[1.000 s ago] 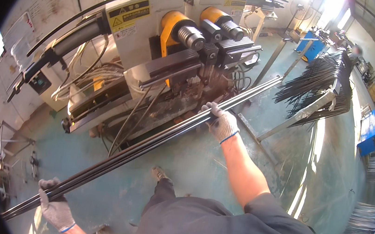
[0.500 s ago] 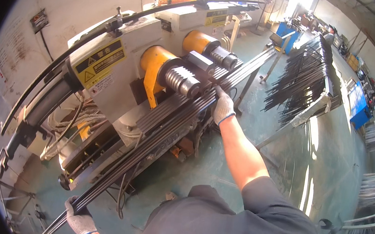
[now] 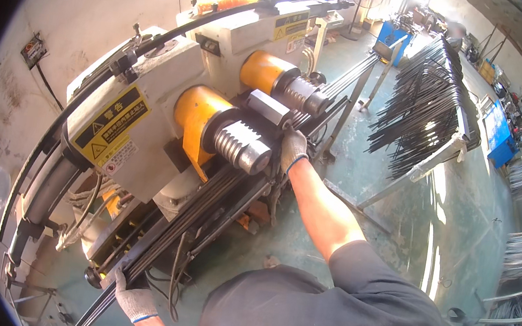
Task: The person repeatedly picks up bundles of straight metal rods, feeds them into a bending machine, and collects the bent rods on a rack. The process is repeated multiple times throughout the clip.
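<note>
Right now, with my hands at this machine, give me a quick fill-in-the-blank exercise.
1. The right hand wears a ____.
2. The left hand is at long ____ rods (dark or red).
3. The machine shows ____ ribbed metal cylinders.
4. The right sleeve is ____ (short or long).
Missing words: glove; dark; two; short.

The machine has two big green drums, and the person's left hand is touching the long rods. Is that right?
Not quite: the drums are orange, not green, as the head view shows. There are two big ones on the machine, and the left hand is touching the long rods.
</note>
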The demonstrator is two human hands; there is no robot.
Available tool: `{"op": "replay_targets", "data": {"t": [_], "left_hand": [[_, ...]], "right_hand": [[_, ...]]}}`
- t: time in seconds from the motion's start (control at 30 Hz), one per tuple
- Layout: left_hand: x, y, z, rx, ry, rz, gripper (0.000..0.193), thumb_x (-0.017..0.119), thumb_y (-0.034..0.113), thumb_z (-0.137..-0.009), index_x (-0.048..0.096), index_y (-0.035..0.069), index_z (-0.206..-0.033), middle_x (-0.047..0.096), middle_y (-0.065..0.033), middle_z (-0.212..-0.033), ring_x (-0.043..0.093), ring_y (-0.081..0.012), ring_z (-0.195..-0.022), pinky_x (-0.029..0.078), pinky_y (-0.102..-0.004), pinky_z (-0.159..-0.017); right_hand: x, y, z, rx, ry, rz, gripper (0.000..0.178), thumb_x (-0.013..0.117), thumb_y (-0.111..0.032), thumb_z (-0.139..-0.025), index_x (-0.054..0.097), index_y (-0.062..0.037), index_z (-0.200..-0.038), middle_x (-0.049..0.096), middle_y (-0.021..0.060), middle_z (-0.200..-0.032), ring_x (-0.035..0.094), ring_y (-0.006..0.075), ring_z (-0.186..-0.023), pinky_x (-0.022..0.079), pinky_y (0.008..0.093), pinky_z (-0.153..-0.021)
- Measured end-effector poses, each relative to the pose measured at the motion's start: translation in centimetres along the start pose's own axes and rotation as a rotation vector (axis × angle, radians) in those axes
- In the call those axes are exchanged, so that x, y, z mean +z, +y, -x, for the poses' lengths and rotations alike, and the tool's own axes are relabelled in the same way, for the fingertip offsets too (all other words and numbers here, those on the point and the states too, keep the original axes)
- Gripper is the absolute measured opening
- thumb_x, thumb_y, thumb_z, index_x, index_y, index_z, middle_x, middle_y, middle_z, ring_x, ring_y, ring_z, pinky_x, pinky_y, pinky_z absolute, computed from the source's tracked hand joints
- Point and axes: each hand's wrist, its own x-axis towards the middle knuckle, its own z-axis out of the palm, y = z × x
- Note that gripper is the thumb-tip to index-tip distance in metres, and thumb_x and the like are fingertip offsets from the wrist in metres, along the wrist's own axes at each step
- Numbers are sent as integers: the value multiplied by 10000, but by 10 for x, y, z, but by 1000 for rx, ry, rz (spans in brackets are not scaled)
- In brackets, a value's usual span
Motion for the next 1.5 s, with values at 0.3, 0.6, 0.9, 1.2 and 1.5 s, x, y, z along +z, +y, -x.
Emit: {"op": "replay_targets", "data": {"t": [0.3, 0.6, 0.9, 1.2, 1.5], "left_hand": [[-41, 41, -13, 182, 31, -32, 469, 671, 340, -1175, 711, -55, -1425, 770, -196, -1440, 712, -340, -1364, 484, -501, -1297], [34, -36, -6, 14, -25, -79, 512, 737, 339, -1136, 705, -40, -1479, 747, -184, -1503, 697, -337, -1391, 487, -469, -1287], [-20, 5, -13, 169, -124, -68, 474, 693, 359, -1157, 724, 5, -1470, 764, -159, -1485, 717, -324, -1373, 528, -474, -1254], [4, -37, -16, 137, 188, -50, 513, 696, 367, -1160, 699, -7, -1511, 750, -164, -1517, 699, -303, -1410, 495, -447, -1289], [95, -94, 21, -12, 88, 2, 524, 682, 362, -1171, 659, -15, -1534, 697, -192, -1574, 635, -369, -1455, 451, -525, -1310]], "right_hand": [[-1, 10, -22, 22, -174, -204, 368, 652, -387, -1141, 764, -42, -1075, 727, 103, -828, 701, 261, -640, 494, 416, -545], [1, 64, -57, -18, -54, -6, 157, 758, -179, -973, 864, -147, -1084, 822, 109, -983, 808, 266, -1000, 621, 387, -847], [-39, -21, 43, 58, 72, -256, 613, 666, -563, -1165, 789, 34, -1100, 723, 44, -944, 616, 156, -839, 537, 382, -783], [-100, 40, 85, 146, 65, -48, 525, 701, -488, -1167, 792, 27, -1211, 749, 44, -1005, 634, 125, -939, 543, 353, -867], [-85, 109, 101, 212, -236, 182, 534, 733, -449, -1132, 804, 42, -1332, 837, 117, -1175, 694, 181, -1058, 559, 378, -993]]}}
